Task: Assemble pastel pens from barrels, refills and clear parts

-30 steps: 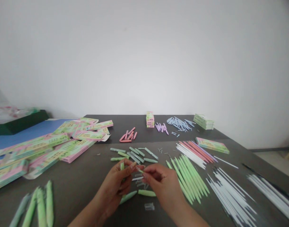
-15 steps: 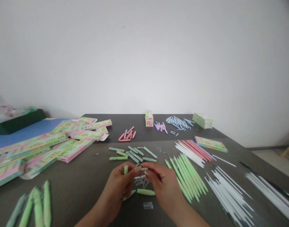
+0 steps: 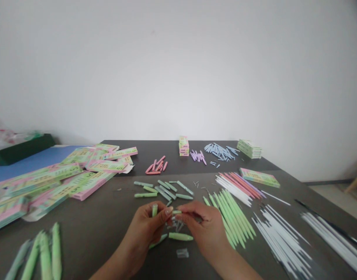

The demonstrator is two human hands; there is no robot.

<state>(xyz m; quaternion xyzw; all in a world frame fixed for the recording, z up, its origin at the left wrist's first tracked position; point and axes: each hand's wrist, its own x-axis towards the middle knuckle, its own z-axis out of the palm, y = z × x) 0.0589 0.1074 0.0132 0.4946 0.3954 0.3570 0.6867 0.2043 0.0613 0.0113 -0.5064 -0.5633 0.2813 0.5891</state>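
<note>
My left hand [image 3: 145, 229] is closed around a light green pen part [image 3: 154, 210] that sticks up between its fingers. My right hand [image 3: 203, 227] pinches a small green piece [image 3: 176, 212] that meets the left fingertips. Both hands hover low over the dark table [image 3: 102, 229] near its front. Under them lie a green pen barrel [image 3: 180, 236], small grey parts [image 3: 176, 224] and a small clear cap [image 3: 182, 253]. Just beyond the hands lie several green and grey pen pieces [image 3: 163, 189].
Green pen bodies [image 3: 231, 214] and white refills [image 3: 283, 241] fan out to the right. Pink-green packs [image 3: 79, 175] pile up on the left, with green pens [image 3: 41, 252] in front of them. Pink [image 3: 156, 166], purple [image 3: 197, 156] and blue parts [image 3: 220, 151] lie farther back.
The right hand has brought its small piece up against the left fingertips, closing the gap between the hands. The view has drifted slightly.
</note>
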